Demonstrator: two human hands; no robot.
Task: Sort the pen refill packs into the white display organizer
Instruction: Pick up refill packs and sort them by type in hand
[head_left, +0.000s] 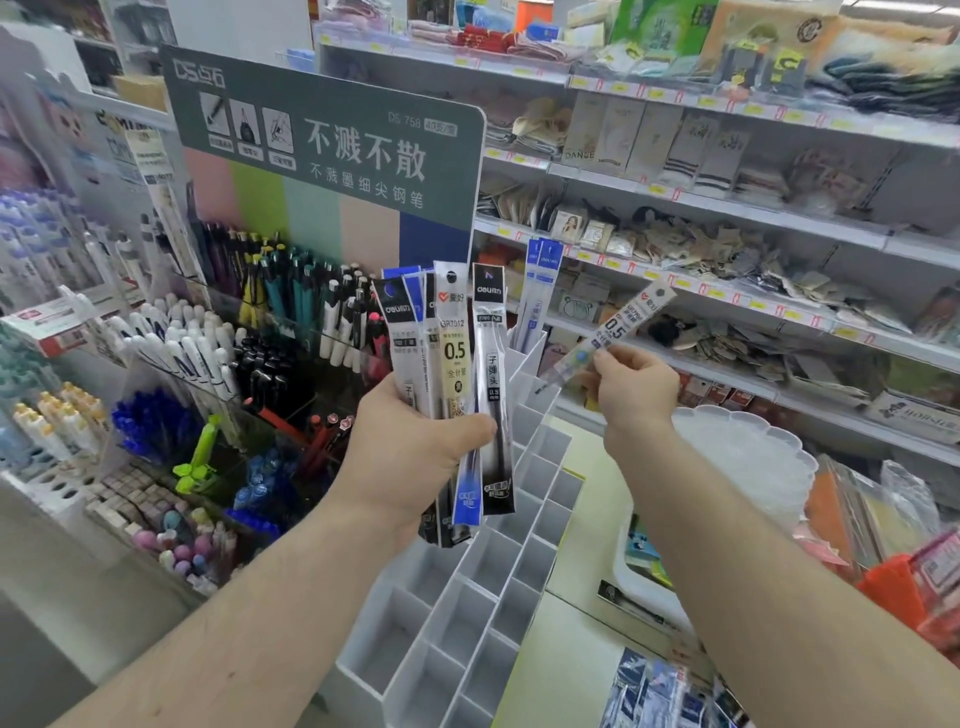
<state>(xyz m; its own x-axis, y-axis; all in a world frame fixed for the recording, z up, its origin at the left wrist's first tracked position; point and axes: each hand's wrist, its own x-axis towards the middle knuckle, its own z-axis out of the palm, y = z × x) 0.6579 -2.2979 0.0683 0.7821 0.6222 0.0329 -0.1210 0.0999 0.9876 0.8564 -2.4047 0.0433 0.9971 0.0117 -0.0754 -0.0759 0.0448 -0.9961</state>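
My left hand (410, 452) grips a fanned bundle of several pen refill packs (457, 358), black, white and blue, held upright above the white display organizer (467, 618). My right hand (631, 392) pinches a single clear refill pack (621, 330) marked 0.5, tilted up to the right, just right of the organizer's top rows. The organizer is a stepped grid of open white compartments. Two blue refill packs (537, 291) stand in one of its top compartments.
A clear pen display (249, 332) with a green sign stands to the left. Store shelves (727, 218) of goods fill the right. More refill packs (670, 691) lie at the bottom right beside a white scalloped tray (748, 457) and an orange basket (898, 587).
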